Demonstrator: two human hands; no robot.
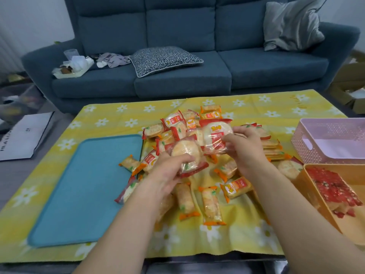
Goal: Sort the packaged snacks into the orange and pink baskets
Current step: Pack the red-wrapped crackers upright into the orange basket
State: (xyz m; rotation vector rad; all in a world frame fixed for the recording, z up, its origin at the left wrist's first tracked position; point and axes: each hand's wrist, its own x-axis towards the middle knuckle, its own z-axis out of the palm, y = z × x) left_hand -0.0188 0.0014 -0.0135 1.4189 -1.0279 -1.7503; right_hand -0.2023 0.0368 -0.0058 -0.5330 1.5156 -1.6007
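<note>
Yellow daisy cloth [256, 107] over table [197, 262], blue sofa [177, 80] behind. Left hand [167, 173]: fingers [184, 158] curled round one round-cracker packet [187, 152]. Right hand [245, 149]: fingers [233, 138] pinching another packet [215, 133]. Both packets held just above snack pile [209, 202]. Pink basket [300, 139] and orange basket [310, 186], the latter with red packets [331, 186] inside, stand right of pile. Risk: slick film slipping from grip; mixed kinds landing in one basket.

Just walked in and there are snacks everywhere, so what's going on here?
A person is sorting a pile of wrapped snacks on a yellow flowered cloth. The left hand grips a round red-edged packet and the right hand holds a second round packet, both above the pile. At the right, the orange basket already holds some red packets; none show in the pink basket behind it. A blue tray lies left of the pile.
</note>
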